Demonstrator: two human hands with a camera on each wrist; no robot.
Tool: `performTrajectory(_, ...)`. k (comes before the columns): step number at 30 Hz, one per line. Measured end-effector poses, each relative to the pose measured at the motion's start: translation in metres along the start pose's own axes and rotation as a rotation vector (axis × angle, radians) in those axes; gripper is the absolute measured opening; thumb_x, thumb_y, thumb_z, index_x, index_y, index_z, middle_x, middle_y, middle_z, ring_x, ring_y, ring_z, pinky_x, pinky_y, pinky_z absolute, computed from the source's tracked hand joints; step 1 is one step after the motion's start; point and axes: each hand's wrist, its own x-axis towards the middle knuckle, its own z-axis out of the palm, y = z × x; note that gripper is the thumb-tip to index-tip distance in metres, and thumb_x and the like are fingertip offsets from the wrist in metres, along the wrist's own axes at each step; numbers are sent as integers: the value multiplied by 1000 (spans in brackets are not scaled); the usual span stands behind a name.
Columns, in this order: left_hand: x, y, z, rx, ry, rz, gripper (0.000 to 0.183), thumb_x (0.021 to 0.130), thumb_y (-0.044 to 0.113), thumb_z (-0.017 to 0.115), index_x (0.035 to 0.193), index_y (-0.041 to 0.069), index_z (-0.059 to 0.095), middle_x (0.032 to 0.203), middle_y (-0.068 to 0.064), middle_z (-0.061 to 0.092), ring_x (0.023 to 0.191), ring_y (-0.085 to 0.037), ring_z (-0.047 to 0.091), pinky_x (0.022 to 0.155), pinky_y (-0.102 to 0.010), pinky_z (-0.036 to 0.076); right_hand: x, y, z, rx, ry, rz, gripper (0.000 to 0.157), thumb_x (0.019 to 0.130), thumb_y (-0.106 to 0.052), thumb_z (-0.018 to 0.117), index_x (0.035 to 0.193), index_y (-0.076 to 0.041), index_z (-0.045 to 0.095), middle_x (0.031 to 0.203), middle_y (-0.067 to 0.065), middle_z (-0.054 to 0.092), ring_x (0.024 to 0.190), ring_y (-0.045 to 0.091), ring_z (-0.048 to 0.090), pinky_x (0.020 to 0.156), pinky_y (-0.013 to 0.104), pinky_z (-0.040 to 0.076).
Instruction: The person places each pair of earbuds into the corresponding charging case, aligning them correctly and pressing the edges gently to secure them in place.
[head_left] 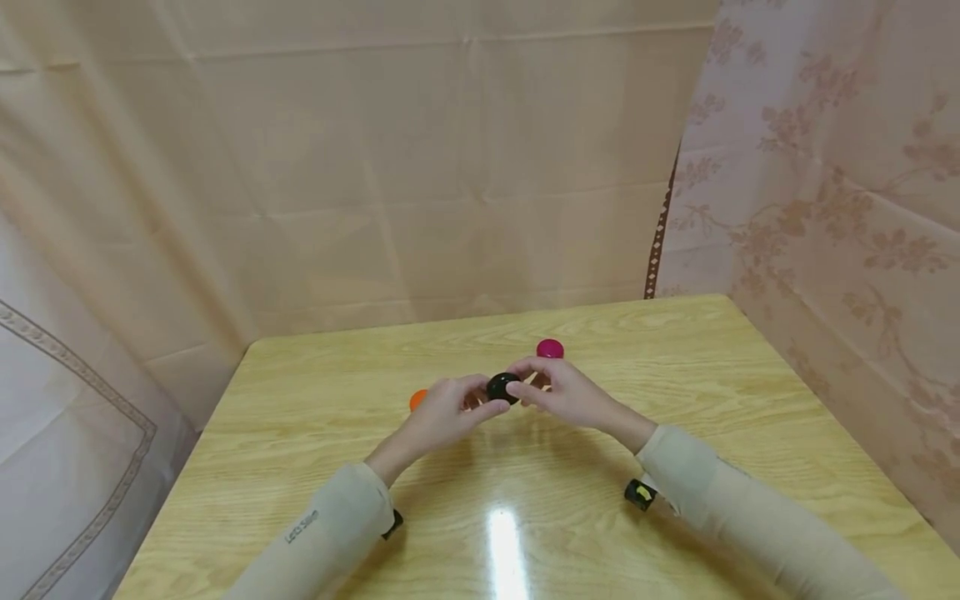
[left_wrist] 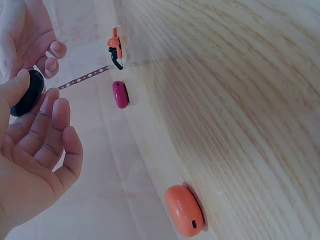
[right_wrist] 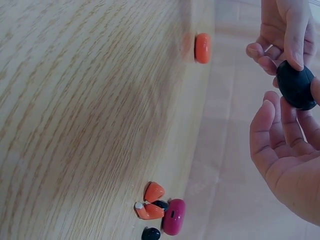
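A glossy black earbud case [head_left: 501,387], rounded and lid down, is held above the table between both hands. My left hand [head_left: 446,412] pinches it from the left with thumb and fingers. From the right, my right hand [head_left: 566,396] grips its other side, thumb on the near face. Behind the left hand, partly covered by it, lies an orange earbud case [left_wrist: 184,211]. A magenta earbud case [head_left: 550,348] sits beyond the right hand. Beside the magenta one, the right wrist view shows orange earbuds [right_wrist: 150,212] and black earbuds [right_wrist: 151,234]; the head view hides them behind the right hand.
The light wood-grain table [head_left: 300,433] ends at a beige curtain [head_left: 450,208] at the back. A floral curtain [head_left: 847,208] hangs along its right side. Small dark devices, one [head_left: 641,495] by the right wrist, are worn under the sleeves.
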Motion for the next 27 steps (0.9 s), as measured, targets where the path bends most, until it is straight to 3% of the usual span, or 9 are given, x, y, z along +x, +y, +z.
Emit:
performTrajectory(18,0,3,-6,-43,0,-5,25,98,37,69,109,15,73,90,3,71,74,-13,63,68,-31,55,5,-5,0,17,14,-20,33,103,-27,64,125,-3,65,105,10,65,86,43,65,72,59,56)
performTrajectory(27,1,3,-5,-48,3,-11,26,98,39,69,108,16,73,90,3,71,73,-12,62,68,-31,55,4,-6,-1,20,15,-14,33,103,-28,63,125,-3,64,106,9,65,87,42,64,73,55,57)
